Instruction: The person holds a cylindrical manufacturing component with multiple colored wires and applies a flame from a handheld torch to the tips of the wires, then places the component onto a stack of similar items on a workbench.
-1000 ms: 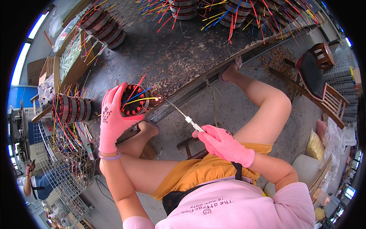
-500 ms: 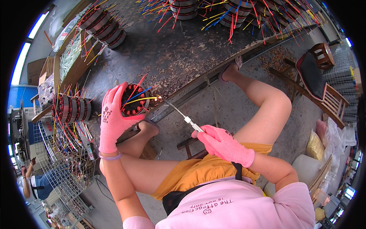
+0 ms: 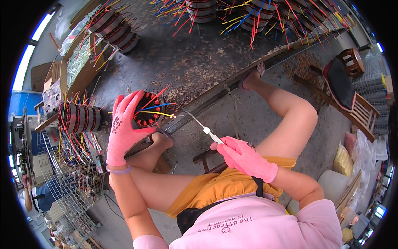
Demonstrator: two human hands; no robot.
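My left hand [image 3: 123,128], in a pink glove, is wrapped round the left side of a small motor stator [image 3: 146,121] with red windings at the table's edge. Red, blue and yellow lead wires stick out of the stator to the right; the yellow wire [image 3: 159,113] ends in a bright bare tip. My right hand [image 3: 246,157], gloved too, is closed round a slim torch-like tool [image 3: 212,135] with a pale handle and a thin bent metal tube. The tube's end is close to the blue wire's [image 3: 159,107] end; whether they touch I cannot tell.
The dark worn table [image 3: 178,62] carries stacked stators [image 3: 118,35] at the back left and more [image 3: 201,12] along the far side. Another row of stators [image 3: 78,118] lies left of my hand. A wire rack [image 3: 70,182] stands lower left; a chair [image 3: 338,79] is at right.
The tool's tip has left the yellow wire's end, where a glow showed, and is now near the blue wire's end. The wires have shifted slightly, and both hands hold on.
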